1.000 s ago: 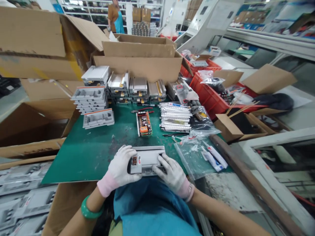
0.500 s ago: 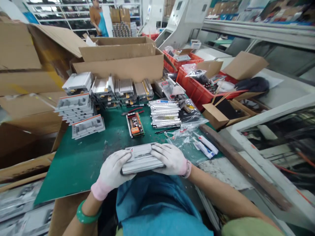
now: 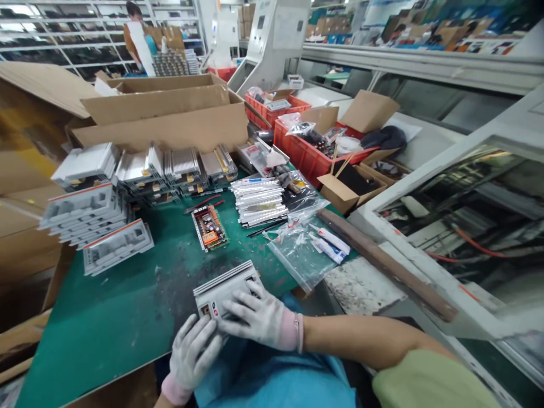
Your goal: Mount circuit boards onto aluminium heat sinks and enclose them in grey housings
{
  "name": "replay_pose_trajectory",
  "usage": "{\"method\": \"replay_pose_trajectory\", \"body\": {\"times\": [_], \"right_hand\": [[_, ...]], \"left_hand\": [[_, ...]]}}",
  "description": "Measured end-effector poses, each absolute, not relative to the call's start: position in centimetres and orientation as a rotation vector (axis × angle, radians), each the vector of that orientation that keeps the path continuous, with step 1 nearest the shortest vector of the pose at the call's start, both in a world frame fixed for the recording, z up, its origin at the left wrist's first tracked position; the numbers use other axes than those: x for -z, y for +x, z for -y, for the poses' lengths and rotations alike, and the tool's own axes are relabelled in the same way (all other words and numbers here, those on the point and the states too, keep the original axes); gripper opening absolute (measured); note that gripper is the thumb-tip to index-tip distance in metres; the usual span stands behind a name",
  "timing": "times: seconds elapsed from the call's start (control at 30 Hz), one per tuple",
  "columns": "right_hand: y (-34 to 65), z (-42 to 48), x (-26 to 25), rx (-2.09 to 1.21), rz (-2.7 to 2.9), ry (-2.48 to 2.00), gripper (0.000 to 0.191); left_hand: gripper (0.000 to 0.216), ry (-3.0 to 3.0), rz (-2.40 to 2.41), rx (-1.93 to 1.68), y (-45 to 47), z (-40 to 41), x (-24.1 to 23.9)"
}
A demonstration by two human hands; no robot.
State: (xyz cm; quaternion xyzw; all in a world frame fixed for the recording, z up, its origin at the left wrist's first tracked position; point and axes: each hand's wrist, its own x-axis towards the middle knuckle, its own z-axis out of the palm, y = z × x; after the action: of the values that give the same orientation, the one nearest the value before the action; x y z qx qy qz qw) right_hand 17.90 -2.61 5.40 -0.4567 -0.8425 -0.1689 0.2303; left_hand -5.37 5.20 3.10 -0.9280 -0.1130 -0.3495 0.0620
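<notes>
Grey plastic module housing (image 3: 225, 292) is lying near the edge of a green work mat (image 3: 114, 323), at about 6 o'clock from you, angled so that its long side is running toward 2 o'clock and its small red-marked end is facing you. Your right hand (image 3: 259, 317), in a white glove with a pink cuff, is spreading across the top of the housing, its fingers (image 3: 249, 294) splayed and pressing down, so it is clamped on the shell rather than merely beside it. Your left hand (image 3: 191, 354), gloved the same way, is open and sitting just below, its fingertips (image 3: 204, 334) meeting the housing's near corner; the two hands are close together but not overlapping. Spreading your fingers like this is sharing the pressure across a thin shell, which looks like a gentle way of handling it, and your left hand is well placed for steadying that corner.

Around you, at 11 o'clock, a circuit board (image 3: 209, 228) with orange parts is lying on the mat. At 10 o'clock, stacks of matching grey housings (image 3: 83, 212) are standing in rows, with finned aluminium parts (image 3: 182, 163) behind them. At 12 o'clock, a pile of white slotted strips (image 3: 258, 201) is sitting, and at 1 o'clock a clear plastic bag (image 3: 297, 255) is holding white tubes (image 3: 329, 246). Farther off at 1 o'clock, red plastic crates (image 3: 306, 150) are standing beyond the mat
</notes>
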Motion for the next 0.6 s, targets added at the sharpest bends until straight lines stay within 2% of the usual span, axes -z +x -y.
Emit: {"method": "replay_pose_trajectory", "body": {"times": [0.23, 0.47, 0.6], "right_hand": [[16.7, 0.4, -7.1, 0.443, 2.271, -1.520, 0.033], [17.4, -0.7, -6.9, 0.415, 2.329, -1.353, 0.037], [18.7, 0.4, -7.2, 0.421, 2.297, -1.219, 0.034]], "left_hand": [[0.049, -2.828, 0.480, 1.196, -6.4, -5.7, -4.2], [0.035, -2.687, 1.548, 1.365, -5.5, -7.9, -4.3], [0.044, -2.715, 1.574, 1.248, -4.4, -8.8, -5.0]]}}
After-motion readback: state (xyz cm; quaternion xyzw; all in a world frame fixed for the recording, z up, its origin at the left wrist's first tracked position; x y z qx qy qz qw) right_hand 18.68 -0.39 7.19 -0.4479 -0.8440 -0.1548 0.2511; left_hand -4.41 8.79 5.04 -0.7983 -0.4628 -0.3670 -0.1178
